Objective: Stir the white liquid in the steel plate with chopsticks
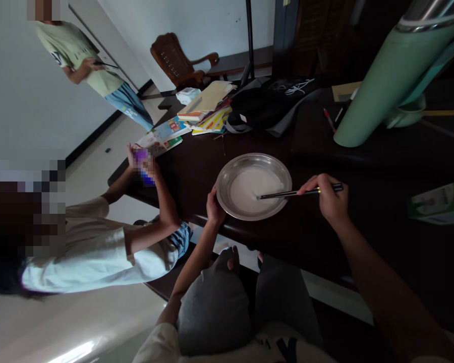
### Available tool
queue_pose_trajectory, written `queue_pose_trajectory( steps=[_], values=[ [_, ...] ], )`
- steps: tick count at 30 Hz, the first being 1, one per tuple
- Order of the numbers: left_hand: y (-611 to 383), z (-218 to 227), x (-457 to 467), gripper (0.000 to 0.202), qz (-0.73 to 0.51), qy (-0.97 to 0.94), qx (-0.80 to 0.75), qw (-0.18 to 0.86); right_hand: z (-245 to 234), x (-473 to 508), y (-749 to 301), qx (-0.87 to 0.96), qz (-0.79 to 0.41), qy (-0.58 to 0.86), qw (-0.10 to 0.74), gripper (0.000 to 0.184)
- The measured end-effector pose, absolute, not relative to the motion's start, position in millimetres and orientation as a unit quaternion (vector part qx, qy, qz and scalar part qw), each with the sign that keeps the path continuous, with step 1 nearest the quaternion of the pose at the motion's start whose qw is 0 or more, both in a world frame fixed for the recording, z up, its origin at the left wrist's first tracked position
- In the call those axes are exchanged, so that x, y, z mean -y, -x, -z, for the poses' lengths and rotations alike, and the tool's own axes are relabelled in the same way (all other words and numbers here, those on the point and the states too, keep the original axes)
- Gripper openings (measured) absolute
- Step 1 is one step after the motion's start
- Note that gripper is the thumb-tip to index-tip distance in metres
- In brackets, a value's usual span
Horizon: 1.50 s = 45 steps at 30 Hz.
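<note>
A round metal plate (pixel 227 176) with white liquid or batter in it sits on the dark wooden table (pixel 363 232). My left hand (pixel 214 206) is closed on the plate's near-left rim. My right hand (pixel 327 196) is closed on a pair of dark chopsticks (pixel 283 193), whose tips rest in the white contents near the plate's middle.
A large green flask (pixel 386 75) stands at the back right. Books (pixel 208 108), a black bag (pixel 261 108) and a pen (pixel 329 120) lie at the far end. A small carton (pixel 439 201) sits right. A seated person (pixel 98 247) holds a phone on my left; another person (pixel 94 70) stands farther off.
</note>
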State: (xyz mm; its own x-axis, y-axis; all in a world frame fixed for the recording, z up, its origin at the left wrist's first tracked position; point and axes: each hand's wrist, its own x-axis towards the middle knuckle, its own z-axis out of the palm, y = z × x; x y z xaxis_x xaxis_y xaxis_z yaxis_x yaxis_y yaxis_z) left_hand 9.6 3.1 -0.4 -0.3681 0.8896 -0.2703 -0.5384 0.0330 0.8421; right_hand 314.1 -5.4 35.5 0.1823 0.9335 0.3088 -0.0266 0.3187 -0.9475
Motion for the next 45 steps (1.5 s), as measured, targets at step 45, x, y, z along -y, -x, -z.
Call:
queue_pose_trajectory(
  steps=[45],
  values=[
    [-14.4, -4.4, -3.4, 0.017, -0.691, -0.145, -0.478, 0.522, -31.9, 3.5, -316.3, 0.558, -0.373, 0.413, 0.616, 0.055]
  ],
)
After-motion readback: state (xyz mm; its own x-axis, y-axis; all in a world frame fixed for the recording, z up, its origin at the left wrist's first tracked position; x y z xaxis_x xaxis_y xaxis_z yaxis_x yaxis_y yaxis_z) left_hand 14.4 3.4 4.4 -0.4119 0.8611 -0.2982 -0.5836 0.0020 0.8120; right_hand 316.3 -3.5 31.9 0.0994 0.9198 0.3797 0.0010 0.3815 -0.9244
